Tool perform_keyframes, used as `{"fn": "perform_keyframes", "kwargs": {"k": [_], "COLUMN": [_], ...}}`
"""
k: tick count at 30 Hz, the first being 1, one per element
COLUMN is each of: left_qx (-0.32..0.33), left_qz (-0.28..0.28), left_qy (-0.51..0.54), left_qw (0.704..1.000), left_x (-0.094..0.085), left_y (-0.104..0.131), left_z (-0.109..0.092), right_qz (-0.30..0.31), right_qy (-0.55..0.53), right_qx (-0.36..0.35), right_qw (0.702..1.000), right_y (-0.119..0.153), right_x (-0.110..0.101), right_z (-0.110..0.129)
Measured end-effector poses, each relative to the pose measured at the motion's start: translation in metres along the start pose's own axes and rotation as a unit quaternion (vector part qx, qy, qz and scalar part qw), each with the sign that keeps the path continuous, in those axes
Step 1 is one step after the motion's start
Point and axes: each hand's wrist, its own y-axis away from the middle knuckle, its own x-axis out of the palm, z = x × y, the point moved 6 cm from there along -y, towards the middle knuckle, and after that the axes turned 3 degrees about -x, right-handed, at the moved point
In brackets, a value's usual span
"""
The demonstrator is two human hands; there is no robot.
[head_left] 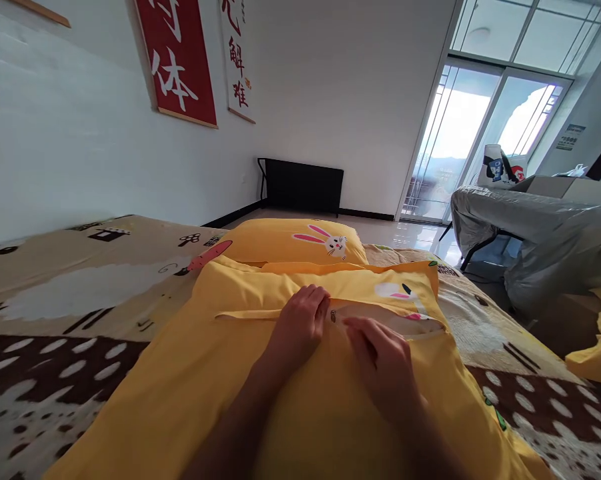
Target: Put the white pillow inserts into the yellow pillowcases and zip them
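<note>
A yellow fabric cover (180, 380) with rabbit prints lies spread over the bed, with a long slit-like opening across its upper part. Through the right part of the opening a pale layer (365, 317) shows. My left hand (303, 320) is closed at the opening's edge, its fingers curled on the cloth. To its right, my right hand (380, 353) is also closed, with fingertips at the same edge. A small dark mark lies between the hands. Beyond the cover rests a plump yellow pillow (280, 241) with a rabbit face.
The bed has a patterned beige and brown blanket (90, 280). A table (520, 207) under grey plastic, with bags on it, stands at the right. More yellow cloth (600, 347) lies at the right edge. A black panel (303, 187) leans by the far wall.
</note>
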Motion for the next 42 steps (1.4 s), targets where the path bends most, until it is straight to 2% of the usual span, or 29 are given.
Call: {"fn": "perform_keyframes", "kwargs": {"k": [2, 3, 9, 13, 22, 29, 32, 37, 42], "left_qx": [-0.011, -0.015, -0.033, -0.035, -0.025, -0.021, -0.023, -0.033, -0.042], "left_qz": [0.002, 0.003, 0.022, 0.055, 0.088, 0.095, 0.094, 0.074, 0.077], "left_qy": [0.021, 0.029, 0.065, 0.069, 0.058, 0.063, 0.06, 0.057, 0.049], "left_qw": [1.0, 0.999, 0.997, 0.995, 0.994, 0.993, 0.994, 0.995, 0.995], "left_x": [-0.002, -0.002, 0.0, 0.003, 0.005, 0.004, 0.002, 0.001, 0.005], "left_y": [0.0, 0.0, 0.002, 0.005, 0.008, 0.009, 0.01, 0.008, 0.007], "left_z": [-0.001, -0.001, 0.0, -0.005, -0.013, -0.018, -0.02, -0.014, -0.009], "right_qz": [-0.073, -0.088, -0.028, -0.015, -0.062, -0.097, -0.102, -0.082, -0.058], "right_qy": [-0.009, -0.01, -0.026, 0.032, 0.053, 0.142, 0.136, 0.055, 0.1], "right_qx": [0.013, 0.015, 0.033, 0.066, 0.055, -0.026, -0.023, 0.007, 0.028], "right_qw": [0.997, 0.996, 0.999, 0.997, 0.995, 0.985, 0.985, 0.995, 0.993], "right_y": [0.0, 0.0, -0.001, 0.002, 0.005, 0.008, 0.007, 0.003, 0.003], "right_x": [-0.001, 0.001, 0.025, 0.031, 0.03, 0.031, 0.03, 0.027, 0.024], "right_z": [-0.005, -0.006, -0.015, -0.018, -0.017, -0.007, -0.006, -0.008, -0.014]}}
